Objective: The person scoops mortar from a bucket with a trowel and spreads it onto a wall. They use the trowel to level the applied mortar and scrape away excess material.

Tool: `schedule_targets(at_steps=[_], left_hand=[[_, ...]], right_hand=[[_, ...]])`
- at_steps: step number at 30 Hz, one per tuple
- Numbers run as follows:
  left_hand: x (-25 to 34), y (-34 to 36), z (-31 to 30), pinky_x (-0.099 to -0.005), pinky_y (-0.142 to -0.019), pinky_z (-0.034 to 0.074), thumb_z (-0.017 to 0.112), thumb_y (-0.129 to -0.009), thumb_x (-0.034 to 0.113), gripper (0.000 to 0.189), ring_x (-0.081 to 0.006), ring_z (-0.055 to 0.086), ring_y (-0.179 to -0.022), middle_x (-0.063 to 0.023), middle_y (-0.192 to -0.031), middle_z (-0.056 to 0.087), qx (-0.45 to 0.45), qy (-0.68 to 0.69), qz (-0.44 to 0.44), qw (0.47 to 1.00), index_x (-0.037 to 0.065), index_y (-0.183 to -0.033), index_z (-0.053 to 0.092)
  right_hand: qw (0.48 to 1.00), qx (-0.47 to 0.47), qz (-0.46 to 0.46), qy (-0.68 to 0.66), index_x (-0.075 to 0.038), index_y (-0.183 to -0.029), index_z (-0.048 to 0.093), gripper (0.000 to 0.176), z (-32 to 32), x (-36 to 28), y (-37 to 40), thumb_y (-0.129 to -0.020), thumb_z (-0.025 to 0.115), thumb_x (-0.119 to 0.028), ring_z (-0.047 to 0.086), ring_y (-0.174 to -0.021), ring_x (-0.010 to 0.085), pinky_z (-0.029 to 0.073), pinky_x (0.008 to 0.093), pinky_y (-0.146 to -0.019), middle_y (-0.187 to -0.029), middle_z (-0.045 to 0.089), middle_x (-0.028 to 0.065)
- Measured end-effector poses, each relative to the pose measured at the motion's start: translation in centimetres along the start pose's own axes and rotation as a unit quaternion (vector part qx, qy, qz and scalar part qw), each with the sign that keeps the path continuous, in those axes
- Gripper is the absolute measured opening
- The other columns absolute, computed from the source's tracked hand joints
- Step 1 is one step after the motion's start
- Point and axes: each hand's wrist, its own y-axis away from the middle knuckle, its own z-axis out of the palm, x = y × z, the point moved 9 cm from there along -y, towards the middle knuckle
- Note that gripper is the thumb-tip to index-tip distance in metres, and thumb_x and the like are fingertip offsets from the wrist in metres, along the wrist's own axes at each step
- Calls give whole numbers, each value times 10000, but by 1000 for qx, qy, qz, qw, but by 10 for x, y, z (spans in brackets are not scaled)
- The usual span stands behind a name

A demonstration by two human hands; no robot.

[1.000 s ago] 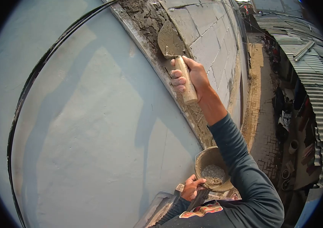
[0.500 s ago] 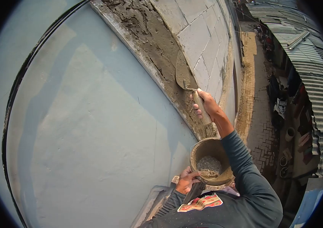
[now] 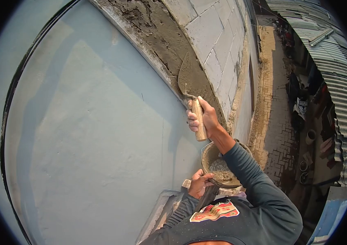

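Observation:
My right hand (image 3: 204,118) is wrapped round the wooden handle of a trowel (image 3: 190,77), whose blade lies against the wet mortar strip (image 3: 161,34) along the wall edge. Below it, my left hand (image 3: 199,183) grips the near rim of a bucket (image 3: 211,154). Grey, wet mortar (image 3: 221,168) sits inside the bucket, and my right forearm partly covers its far side.
A smooth pale blue wall (image 3: 100,143) fills the left, with a black cable (image 3: 8,106) across it. Grey blocks (image 3: 210,32) border the mortar strip. Far below on the right run a paved alley (image 3: 277,122) and corrugated roofs (image 3: 337,69).
My right hand and the trowel have moved left, toward the blue wall's edge, and the handle shows more fully. My left hand still holds the bucket rim.

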Motion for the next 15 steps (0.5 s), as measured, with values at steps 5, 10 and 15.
schedule_targets(at_steps=[5, 10, 15], left_hand=[[5, 0, 3, -383, -766, 583, 655, -832, 16, 227, -213, 672, -865, -113, -965, 655, 5, -11, 5, 1000, 39, -1018, 528], [18, 2, 11, -376, -754, 594, 648, -829, 2, 233, -203, 674, -853, -113, -966, 655, -13, 18, 31, 999, 36, -1030, 535], [30, 3, 11, -329, -665, 608, 675, -812, 9, 199, -170, 671, -781, -90, -913, 651, 13, 22, 80, 996, 36, -971, 560]], right_hand=[[995, -80, -34, 49, -107, -1005, 502, 392, 29, -56, 6, -1009, 340, -464, 424, -456, 88, 380, 258, -390, -671, 465, 9], [918, 9, -138, 371, -38, -959, 551, 321, 4, -103, 86, -975, 501, -354, 524, -490, 107, 441, 250, -416, -704, 558, 51], [720, 15, 166, 674, 16, -908, 570, 222, -63, -85, 169, -918, 564, -206, 628, -589, 196, 519, 328, -541, -726, 630, 132]])
